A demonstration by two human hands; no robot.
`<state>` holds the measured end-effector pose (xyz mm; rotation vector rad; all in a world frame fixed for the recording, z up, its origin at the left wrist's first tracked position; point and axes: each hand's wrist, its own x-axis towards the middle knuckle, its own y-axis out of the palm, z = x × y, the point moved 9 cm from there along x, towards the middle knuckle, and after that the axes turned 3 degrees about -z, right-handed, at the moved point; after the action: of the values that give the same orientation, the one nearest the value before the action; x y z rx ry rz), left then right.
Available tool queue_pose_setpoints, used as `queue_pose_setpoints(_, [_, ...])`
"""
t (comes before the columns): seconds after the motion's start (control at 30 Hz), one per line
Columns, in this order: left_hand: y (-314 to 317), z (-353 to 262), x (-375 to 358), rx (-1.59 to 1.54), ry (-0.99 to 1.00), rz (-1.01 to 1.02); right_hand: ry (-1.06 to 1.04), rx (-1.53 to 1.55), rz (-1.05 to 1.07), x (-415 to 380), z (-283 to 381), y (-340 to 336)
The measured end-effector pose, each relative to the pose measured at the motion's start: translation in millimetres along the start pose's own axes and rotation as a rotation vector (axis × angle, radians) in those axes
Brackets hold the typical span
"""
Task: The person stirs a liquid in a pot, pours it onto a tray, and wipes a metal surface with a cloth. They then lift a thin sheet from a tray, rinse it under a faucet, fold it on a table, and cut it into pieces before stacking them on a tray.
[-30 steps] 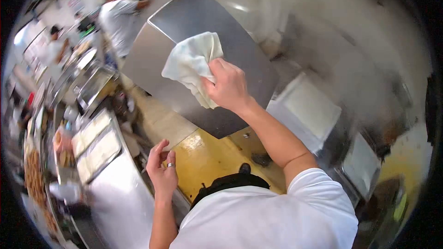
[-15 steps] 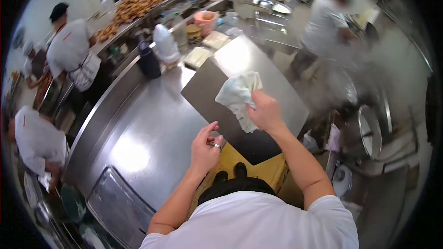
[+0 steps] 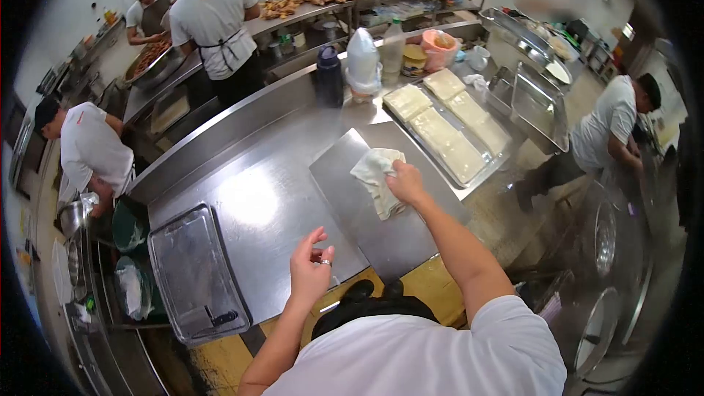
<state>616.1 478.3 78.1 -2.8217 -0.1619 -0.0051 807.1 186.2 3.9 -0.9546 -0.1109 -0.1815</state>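
My right hand (image 3: 407,185) grips a crumpled whitish cloth (image 3: 379,176), which rests against a smooth grey metal sheet (image 3: 339,170). The sheet appears to lie on the steel worktable (image 3: 282,249), though its lower edge is partly hard to make out. My left hand (image 3: 311,270), wearing a ring, hovers left of the sheet with loosely bent fingers and nothing in it. Beyond the sheet, pale flat slabs (image 3: 447,145) that look like dough are laid on a metal tray (image 3: 468,192).
A dark tray (image 3: 196,271) lies at the table's left end. Along the back stand a dark bottle (image 3: 329,77), a white wrapped container (image 3: 362,62) and a pink tub (image 3: 439,50). Several people work around; one person (image 3: 609,121) stands at right.
The metal sheet, which hid much of the pale slabs and tray, now sits lower, and they show in full. The cloth stays in my right hand. My view has swung.
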Motion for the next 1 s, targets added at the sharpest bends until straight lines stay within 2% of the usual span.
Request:
queue_pose_setpoints(0.23, [-2.1,5.8,-5.8,-0.025,-0.036,-0.089,0.003,0.009,0.030,37.5,-9.6,15.4])
queue_pose_setpoints(0.4, [5.8,-2.5,3.7,-0.002,-0.048,-0.041,0.029,-0.014,0.090,37.4,-1.5,4.5])
queue_pose_setpoints(0.5, [15.0,-9.1,12.9,-0.017,-0.021,0.027,0.071,-0.039,0.037,24.3,5.6,-15.0])
queue_pose_setpoints(0.57, [25.3,-13.0,21.7,-0.033,0.009,0.090,0.035,-0.008,-0.102,8.8,4.6,-29.9])
queue_pose_setpoints(0.6, [29.9,-13.5,24.8,-0.039,0.019,0.125,0.021,0.004,-0.173,-4.0,3.2,-37.8])
queue_pose_setpoints(0.73, [59.6,-6.0,35.5,-0.083,0.051,0.338,0.089,0.107,-0.244,-84.3,0.0,-76.7])
queue_pose_setpoints(0.9, [128.8,2.6,26.2,-0.125,0.137,0.688,0.413,0.096,-0.249,-222.4,-25.5,-101.7])
queue_pose_setpoints(1.0, [173.4,-16.5,-5.8,-0.097,0.209,0.907,0.550,0.050,-0.353,-308.8,-27.9,-110.7])
